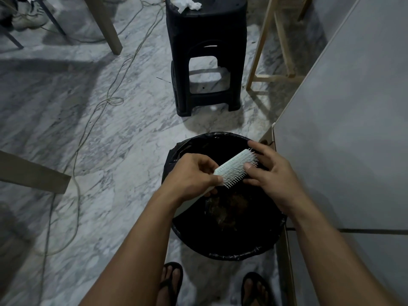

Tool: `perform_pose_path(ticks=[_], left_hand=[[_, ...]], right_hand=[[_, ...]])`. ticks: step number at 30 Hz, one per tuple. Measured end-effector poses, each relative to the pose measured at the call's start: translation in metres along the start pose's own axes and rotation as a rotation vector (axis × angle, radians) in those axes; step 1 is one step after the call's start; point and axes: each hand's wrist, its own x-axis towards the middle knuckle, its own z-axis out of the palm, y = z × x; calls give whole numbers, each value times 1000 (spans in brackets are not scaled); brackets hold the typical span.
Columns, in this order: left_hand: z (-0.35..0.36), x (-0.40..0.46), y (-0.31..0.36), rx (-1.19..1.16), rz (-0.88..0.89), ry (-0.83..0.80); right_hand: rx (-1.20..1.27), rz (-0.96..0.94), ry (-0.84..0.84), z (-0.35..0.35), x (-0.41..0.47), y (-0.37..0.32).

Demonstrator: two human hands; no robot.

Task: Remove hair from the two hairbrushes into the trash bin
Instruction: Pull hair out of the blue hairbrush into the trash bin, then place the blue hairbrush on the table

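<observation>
A marble floor [99, 133] fills the left and centre of the frame, crossed by one thin cable [88, 127]. A grey cabinet [353, 129] takes the right side. One black plastic stool [205, 62] stands at upper centre with one crumpled white tissue [187, 3] on top. One trash bin [220, 246] lined with a black bag sits at lower centre, with a clump of brownish hair [229, 208] inside. Over the bin, the left hand [194, 175] has its fingers curled round the handle end of one white hairbrush [234, 168]. The right hand [271, 171], fingers loosely spread, lays its thumb on the bristles at the brush's far end. Two feet in flip-flops show at the bottom edge.
</observation>
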Motion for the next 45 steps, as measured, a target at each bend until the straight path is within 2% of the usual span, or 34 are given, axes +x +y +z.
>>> perform_pose_path(ticks=[4, 7, 13, 17, 21, 29, 35, 45], left_hand=[[-2, 10, -25, 1, -79, -100], [-3, 24, -47, 111, -121, -150], [12, 48, -89, 281, -131, -21], [3, 37, -74, 362, -103, -9], [-30, 14, -33, 420, -93, -69], [-77, -49, 76, 474, -47, -70], [-102, -99, 171, 531, 56, -126], [-113, -156, 303, 519, 342, -176]], right_hand=[[92, 21, 86, -3, 6, 21], [137, 67, 154, -1, 19, 40], [152, 153, 291, 9, 26, 65], [188, 215, 385, 17, 11, 53], [182, 287, 394, 29, -11, 4], [-103, 396, 286, 15, -52, -138], [-156, 448, 331, -1, -90, -232], [-278, 171, 527, -43, -176, -370]])
